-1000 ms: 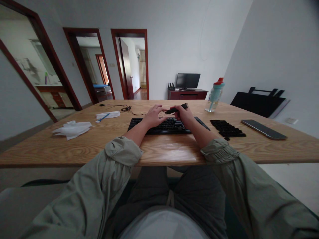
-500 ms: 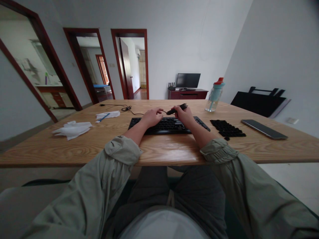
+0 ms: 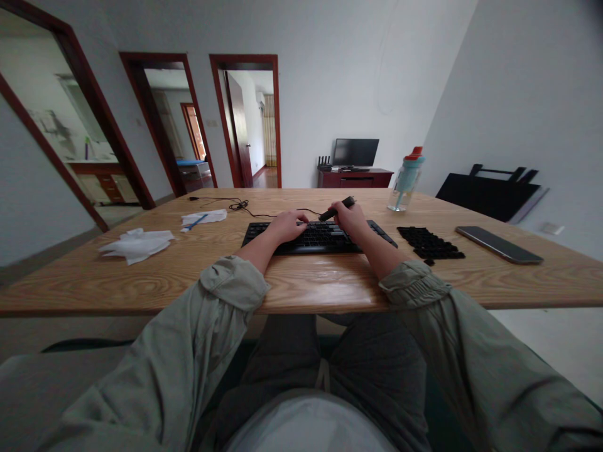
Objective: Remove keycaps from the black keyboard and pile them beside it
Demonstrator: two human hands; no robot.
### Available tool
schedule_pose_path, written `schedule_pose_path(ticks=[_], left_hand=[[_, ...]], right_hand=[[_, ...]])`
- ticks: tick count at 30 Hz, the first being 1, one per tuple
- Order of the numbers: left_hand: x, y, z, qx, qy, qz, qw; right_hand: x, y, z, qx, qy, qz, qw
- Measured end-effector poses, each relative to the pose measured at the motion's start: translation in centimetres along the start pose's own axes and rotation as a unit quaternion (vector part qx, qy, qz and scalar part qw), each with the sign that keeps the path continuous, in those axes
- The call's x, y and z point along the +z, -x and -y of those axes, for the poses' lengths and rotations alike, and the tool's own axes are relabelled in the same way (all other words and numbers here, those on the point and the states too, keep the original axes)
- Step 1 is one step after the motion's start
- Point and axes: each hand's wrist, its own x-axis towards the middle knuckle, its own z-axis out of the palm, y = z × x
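A black keyboard (image 3: 325,242) lies in front of me, and greyish patches show among its keys right of the middle. My left hand (image 3: 286,227) rests on its upper left part, fingers loosely extended over the keys; I see nothing in them. In my right hand (image 3: 349,218) is a short, thick black handheld tool (image 3: 336,209), gripped at a slant with its lower left end close above the keyboard's back edge. Its exact kind is not clear. Right of the keyboard, several loose black keycaps (image 3: 429,243) lie in rows on the table.
On the wooden table (image 3: 320,285), crumpled white tissues (image 3: 137,245) and a blue stick-like tool (image 3: 196,221) on a tissue lie left. The keyboard's cable (image 3: 239,204) coils behind. A clear bottle (image 3: 406,182) stands back right; a phone (image 3: 498,243) lies far right.
The black tool has shifted slightly right and its lower end has moved a little away from my left hand. My left hand's fingers have settled lower onto the keyboard.
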Motion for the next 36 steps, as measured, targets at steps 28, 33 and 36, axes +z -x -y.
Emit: schedule_pose_path(ticks=[28, 33, 36], left_hand=[[1.3, -0.7, -0.7, 0.07, -0.106, -0.018, 0.992], [1.2, -0.8, -0.7, 0.072, -0.091, -0.026, 0.993], [1.2, -0.8, -0.7, 0.072, -0.083, -0.025, 0.994]], right_hand=[[-0.1, 0.2, 0.4, -0.033, 0.055, -0.012, 0.998], [0.0, 0.3, 0.5, -0.026, 0.025, -0.015, 0.999], [-0.1, 0.3, 0.5, -0.027, 0.033, -0.014, 0.999]])
